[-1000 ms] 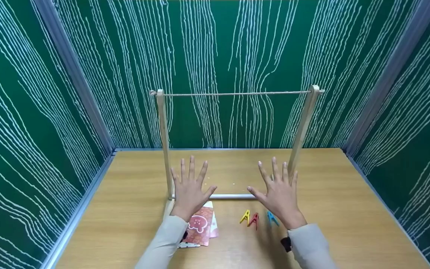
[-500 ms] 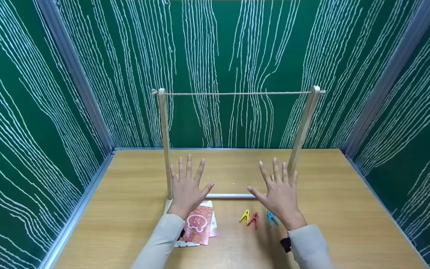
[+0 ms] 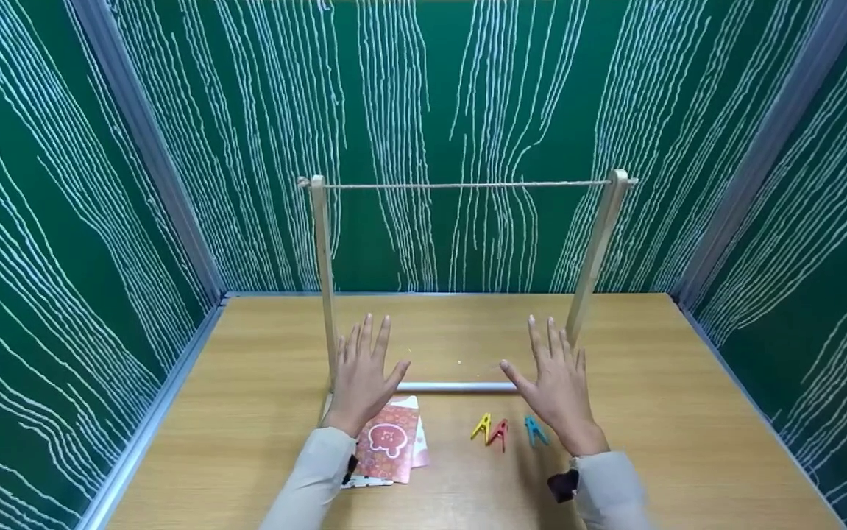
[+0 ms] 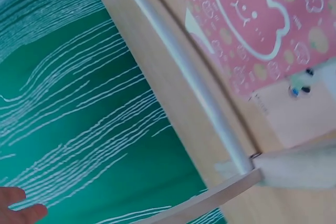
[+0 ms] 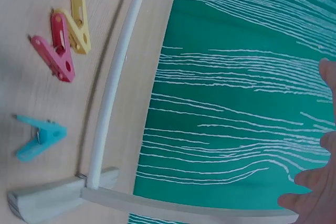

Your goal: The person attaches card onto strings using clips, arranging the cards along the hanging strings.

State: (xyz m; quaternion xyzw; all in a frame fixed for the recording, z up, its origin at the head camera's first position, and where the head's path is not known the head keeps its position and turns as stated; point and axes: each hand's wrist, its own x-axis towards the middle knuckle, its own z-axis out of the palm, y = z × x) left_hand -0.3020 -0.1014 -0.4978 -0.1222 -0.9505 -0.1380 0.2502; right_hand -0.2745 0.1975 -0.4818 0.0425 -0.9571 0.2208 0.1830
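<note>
Left hand [image 3: 360,375] and right hand [image 3: 557,383] hover palm-down, fingers straight and spread, holding nothing, at either end of the rack's base rod [image 3: 456,386].

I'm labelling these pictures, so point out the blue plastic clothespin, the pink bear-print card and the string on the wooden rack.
blue plastic clothespin [image 3: 536,430], head view, its middle
pink bear-print card [image 3: 391,442], head view, bear drawing
string [image 3: 467,185], head view, midspan
</note>
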